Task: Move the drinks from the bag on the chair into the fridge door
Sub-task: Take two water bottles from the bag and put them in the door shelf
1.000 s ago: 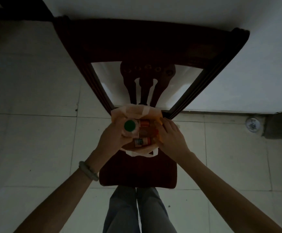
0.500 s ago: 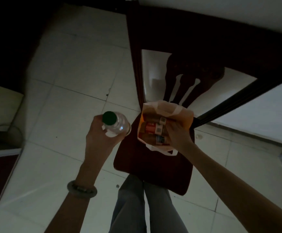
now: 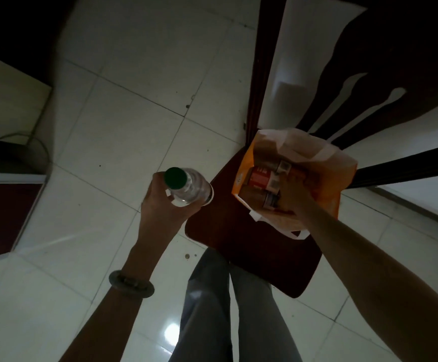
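Note:
My left hand (image 3: 160, 207) grips a clear bottle (image 3: 189, 190) with a green cap, held upright over the floor just left of the chair seat (image 3: 238, 244). An orange and white bag (image 3: 327, 184) stands open on the seat. Inside it are several drink cartons (image 3: 261, 177) with red and white labels. My right hand (image 3: 293, 197) reaches into the bag, its fingers down among the cartons. Whether those fingers hold a carton is hidden by the dim light and the bag. The fridge is out of view.
The dark wooden chair back (image 3: 258, 74) rises behind the bag against a white wall. My legs (image 3: 212, 296) stand at the seat's front edge. A low dark red cabinet (image 3: 1, 212) and a cable (image 3: 38, 146) are at the left. Pale floor tiles (image 3: 123, 126) lie between.
My left hand has lifted the green-capped bottle out of the bag and carried it left. My right hand has gone from the bag's rim down inside. The view has swung left.

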`<state>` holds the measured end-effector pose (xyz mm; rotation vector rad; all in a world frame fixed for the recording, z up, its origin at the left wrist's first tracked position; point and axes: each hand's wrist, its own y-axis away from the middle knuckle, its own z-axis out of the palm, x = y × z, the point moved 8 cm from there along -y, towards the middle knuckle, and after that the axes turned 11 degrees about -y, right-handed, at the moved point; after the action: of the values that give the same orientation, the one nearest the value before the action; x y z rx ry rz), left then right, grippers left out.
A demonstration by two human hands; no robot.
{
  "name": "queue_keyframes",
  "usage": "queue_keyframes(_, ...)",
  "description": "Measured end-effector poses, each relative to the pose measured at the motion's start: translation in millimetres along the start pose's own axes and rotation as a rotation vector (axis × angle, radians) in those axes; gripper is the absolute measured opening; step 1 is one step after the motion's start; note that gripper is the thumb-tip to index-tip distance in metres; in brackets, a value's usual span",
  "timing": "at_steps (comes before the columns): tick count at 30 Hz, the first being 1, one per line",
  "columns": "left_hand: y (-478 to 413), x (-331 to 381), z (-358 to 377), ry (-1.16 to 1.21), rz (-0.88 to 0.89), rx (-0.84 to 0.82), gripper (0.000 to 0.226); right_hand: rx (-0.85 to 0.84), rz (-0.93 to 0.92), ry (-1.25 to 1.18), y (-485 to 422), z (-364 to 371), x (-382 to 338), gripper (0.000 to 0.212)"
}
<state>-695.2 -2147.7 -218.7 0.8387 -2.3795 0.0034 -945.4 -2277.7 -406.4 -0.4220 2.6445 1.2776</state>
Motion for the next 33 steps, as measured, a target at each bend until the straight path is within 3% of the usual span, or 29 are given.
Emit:
queue_keyframes(4,0.7,-13.9,7.6,-0.033,-0.022,-0.018,0.072,0.075,0.039,-0.227,-15.6,-0.8,12.9,0.049)
queue_keyframes(10,0.9,-12.4,9.3,-0.049,0.011,-0.067,0.070,0.079,-0.042,-0.011,-8.1,-30.6,-11.3,0.083)
queue_keyframes(13,1.7,-1.1,-0.9,-0.037,0.022,-0.065,0.069,0.072,-0.004,-0.040,3.9,-40.7,-21.8,0.091)
queue_keyframes(17,4.5,18.7,-21.6,-0.008,0.018,-0.040,0.069,0.091,-0.038,-0.025,33.3,-60.4,-43.0,0.054)
queue_keyframes(22,16.5,37.9,-56.5,0.056,-0.010,-0.008,0.073,0.287,-0.199,0.057,102.0,-114.8,-74.9,0.026)
queue_keyframes(29,44.4,42.1,-109.7,0.143,-0.051,0.074,0.072,0.350,-0.447,0.109,202.2,-198.6,-149.9,0.033)
queue_keyframes(33,65.7,41.0,-152.9,0.146,-0.030,0.180,0.070,0.337,-0.516,-0.029,257.4,-234.8,-179.0,0.041)
